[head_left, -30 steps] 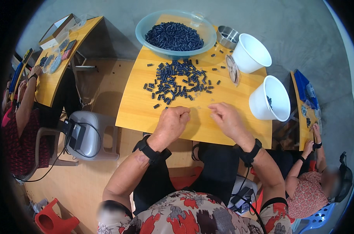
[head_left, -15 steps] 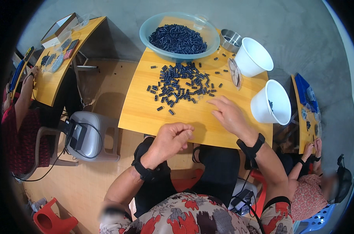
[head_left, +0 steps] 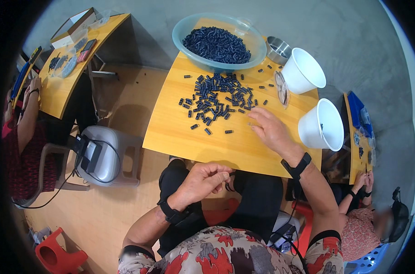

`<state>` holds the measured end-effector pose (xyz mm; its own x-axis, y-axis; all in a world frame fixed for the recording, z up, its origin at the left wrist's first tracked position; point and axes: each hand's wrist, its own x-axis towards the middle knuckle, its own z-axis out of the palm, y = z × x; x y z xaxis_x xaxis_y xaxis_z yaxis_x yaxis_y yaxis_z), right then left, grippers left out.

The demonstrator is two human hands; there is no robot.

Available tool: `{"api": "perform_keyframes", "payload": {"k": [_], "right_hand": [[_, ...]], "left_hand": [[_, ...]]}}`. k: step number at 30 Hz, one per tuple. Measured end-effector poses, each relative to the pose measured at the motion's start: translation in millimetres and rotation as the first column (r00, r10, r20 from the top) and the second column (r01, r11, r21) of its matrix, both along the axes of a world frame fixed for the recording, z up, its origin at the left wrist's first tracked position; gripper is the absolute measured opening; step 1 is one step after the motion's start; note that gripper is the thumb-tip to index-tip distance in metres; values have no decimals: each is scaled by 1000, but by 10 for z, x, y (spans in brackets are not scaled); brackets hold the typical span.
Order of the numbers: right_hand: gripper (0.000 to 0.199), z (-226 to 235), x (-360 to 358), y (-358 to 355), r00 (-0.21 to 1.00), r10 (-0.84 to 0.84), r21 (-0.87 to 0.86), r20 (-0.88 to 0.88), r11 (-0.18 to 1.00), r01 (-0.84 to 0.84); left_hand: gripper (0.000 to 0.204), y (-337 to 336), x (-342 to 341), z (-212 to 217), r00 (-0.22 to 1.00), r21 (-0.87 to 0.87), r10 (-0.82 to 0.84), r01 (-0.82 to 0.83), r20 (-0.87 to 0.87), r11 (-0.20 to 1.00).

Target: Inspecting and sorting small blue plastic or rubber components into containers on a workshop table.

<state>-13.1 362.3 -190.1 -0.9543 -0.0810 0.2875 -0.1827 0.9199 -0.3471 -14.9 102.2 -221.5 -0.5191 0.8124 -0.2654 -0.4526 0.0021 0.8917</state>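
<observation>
My right hand lies open on the table beside the dark pieces for sorting, my left hand curled loosely below its edge, seemingly empty.

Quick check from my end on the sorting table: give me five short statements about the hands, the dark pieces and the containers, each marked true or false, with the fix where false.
1. The right hand lies on the wooden table beside the loose pile of dark pieces. True.
2. The left hand rests on the pile. False: it is off the table, curled above the lap, below the table's near edge.
3. The clear blue bowl is empty. False: it holds a heap of dark pieces.
4. Two white cups stand at the table's right side. True.
5. The small metal dish sits at the table's near left corner. False: it sits at the far edge, between bowl and upper white cup.
</observation>
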Motion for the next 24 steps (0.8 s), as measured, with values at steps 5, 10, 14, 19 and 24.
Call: {"api": "perform_keyframes", "payload": {"k": [5, 10, 14, 19, 24], "right_hand": [[25, 1, -44, -270, 985, 80, -168, 151, 984, -55], [19, -95, -30, -464, 977, 184, -152, 107, 974, -167], [13, -106, -7, -475, 985, 126, -89, 115, 989, -116], [8, -51, 153, -514, 968, 45, -309, 247, 950, 34], [13, -78, 297, -437, 936, 91, -801, 339, 550, 237]], "left_hand": [[23, -4, -11, -40, 998, -12, 8, -8, 61, 1000], [21, -24, -33, -69, 994, -5, 27, -27, 104, 1000], [20, -44, -38, -54, 992, 0, 42, -43, 122, 999], [22, -70, -22, -2, 989, 3, 79, -80, 125, 997], [18, -30, -28, 12, 988, 98, 127, -135, 82, 986]]}}
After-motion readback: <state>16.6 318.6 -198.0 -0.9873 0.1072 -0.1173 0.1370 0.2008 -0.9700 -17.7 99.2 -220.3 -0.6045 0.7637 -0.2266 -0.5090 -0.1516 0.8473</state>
